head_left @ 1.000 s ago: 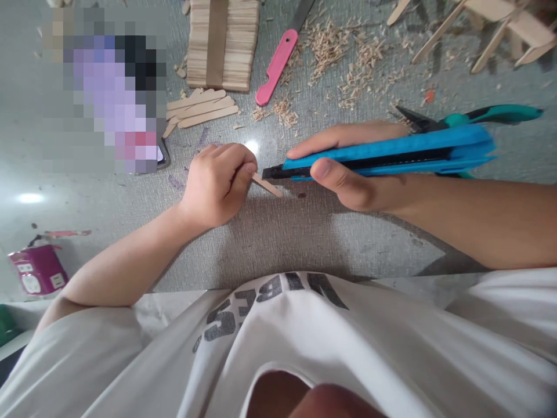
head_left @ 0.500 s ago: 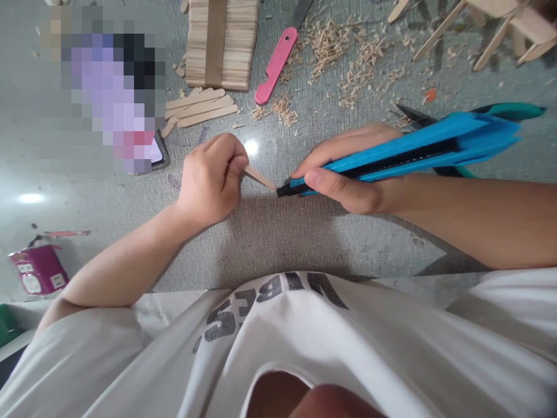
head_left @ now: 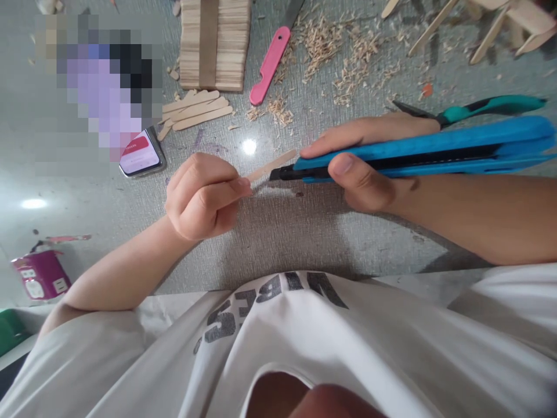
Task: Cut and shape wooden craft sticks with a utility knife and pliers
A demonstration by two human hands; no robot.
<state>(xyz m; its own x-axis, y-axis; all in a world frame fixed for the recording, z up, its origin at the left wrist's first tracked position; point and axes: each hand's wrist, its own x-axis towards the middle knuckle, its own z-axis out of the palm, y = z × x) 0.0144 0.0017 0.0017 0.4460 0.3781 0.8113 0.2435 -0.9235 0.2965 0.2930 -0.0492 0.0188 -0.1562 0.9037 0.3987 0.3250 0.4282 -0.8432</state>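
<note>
My left hand (head_left: 204,197) pinches one end of a wooden craft stick (head_left: 274,165) between thumb and curled fingers. The stick slants up to the right. My right hand (head_left: 365,157) grips a large blue utility knife (head_left: 452,151), its black tip pointing left, close beside the stick; whether the blade touches the wood I cannot tell. Beneath both hands lies a grey textured tabletop (head_left: 287,232). Behind my right hand rest pliers with teal handles (head_left: 483,110), partly hidden.
At the back are a banded bundle of craft sticks (head_left: 232,46), several loose sticks (head_left: 200,113), a pink-handled knife (head_left: 272,64) and wood shavings (head_left: 322,43). A stick structure (head_left: 513,26) stands far right. Left lie a phone (head_left: 143,154) and a purple box (head_left: 41,276).
My left hand has turned and shifted slightly down-left, so the stick now slants upward instead of downward. The blue knife has turned nearer level, its tip a little higher.
</note>
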